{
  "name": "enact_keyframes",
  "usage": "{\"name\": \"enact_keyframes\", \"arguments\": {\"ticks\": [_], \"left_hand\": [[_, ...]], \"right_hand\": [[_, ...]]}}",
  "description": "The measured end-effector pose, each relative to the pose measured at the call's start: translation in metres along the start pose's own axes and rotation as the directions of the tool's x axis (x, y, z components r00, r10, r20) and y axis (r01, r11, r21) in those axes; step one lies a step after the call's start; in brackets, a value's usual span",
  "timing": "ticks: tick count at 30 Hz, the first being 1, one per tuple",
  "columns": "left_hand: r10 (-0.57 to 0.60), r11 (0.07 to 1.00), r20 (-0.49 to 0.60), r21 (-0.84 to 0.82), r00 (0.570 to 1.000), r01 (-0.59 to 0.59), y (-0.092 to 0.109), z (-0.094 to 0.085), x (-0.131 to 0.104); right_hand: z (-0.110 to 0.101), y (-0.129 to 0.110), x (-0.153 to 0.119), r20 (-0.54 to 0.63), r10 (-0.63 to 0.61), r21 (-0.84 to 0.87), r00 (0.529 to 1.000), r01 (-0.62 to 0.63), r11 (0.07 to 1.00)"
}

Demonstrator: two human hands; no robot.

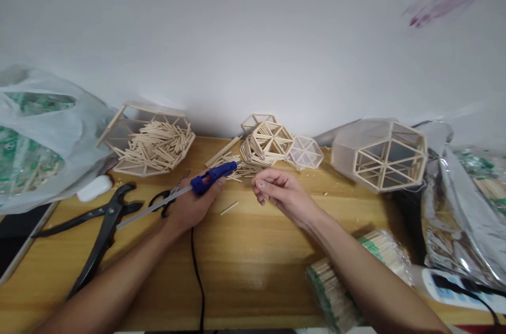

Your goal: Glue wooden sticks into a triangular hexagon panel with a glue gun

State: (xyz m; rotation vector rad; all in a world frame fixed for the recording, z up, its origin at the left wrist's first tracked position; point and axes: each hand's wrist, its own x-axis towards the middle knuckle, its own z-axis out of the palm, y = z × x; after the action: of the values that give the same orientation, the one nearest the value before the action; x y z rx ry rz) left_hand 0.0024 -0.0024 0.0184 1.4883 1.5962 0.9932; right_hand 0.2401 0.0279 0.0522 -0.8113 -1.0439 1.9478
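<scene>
Clock: read from the loose stick (pixel 229 208), lying apart between the hands, with the wall (pixel 253 39) at 12.
Left hand (pixel 192 205): at 9 o'clock, fingers closed around the blue glue gun (pixel 213 177).
Glue gun: at 11 o'clock, tilted, nozzle toward 2 near the stick pile (pixel 237 165); a clear glue stick (pixel 150 207) juts from its rear toward 8.
Right hand (pixel 282 192): just above 3 o'clock, fingers curled, thumb and forefinger brought together; whether they pinch anything small, I cannot tell.
Cord (pixel 198 276): runs down at 7 o'clock to the front edge.
Wooden frames: one full of short sticks (pixel 156 147) at 10; a small cluster (pixel 272 139) at 1; a large covered one (pixel 383 160) between 2 and 3.
Tools: scissors (pixel 164 202) and pliers (pixel 113 211) at 9, the scissors partly behind the left hand.
Right side: stick packs (pixel 336 297) at 4, partly under the right forearm; silver bag (pixel 446 223) at 3.
Left side: white bag (pixel 83 107) toward 10.
Open room: bare table (pixel 253 271) runs from the loose stick toward 6, between cord and stick packs, to the front edge.
</scene>
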Motion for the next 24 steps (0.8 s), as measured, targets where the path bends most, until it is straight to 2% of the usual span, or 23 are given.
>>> {"name": "enact_keyframes", "arguments": {"ticks": [11,18,24], "left_hand": [[0.0,1.0,-0.006,0.01,1.0,0.0,0.0009,-0.0003,0.0001],[0.01,0.999,0.012,0.033,1.0,-0.01,-0.0055,0.0002,0.0006],[0.03,0.999,0.005,0.028,1.0,-0.03,-0.0005,0.0002,0.0008]], "right_hand": [[-0.0013,0.0015,0.0002,0.004,-0.018,-0.054,1.0,0.018,0.998],[-0.002,0.0015,-0.0005,0.008,0.003,-0.053,1.0,-0.003,0.999],[-0.0034,0.0038,0.0006,0.009,0.018,-0.063,1.0,-0.017,0.998]]}}
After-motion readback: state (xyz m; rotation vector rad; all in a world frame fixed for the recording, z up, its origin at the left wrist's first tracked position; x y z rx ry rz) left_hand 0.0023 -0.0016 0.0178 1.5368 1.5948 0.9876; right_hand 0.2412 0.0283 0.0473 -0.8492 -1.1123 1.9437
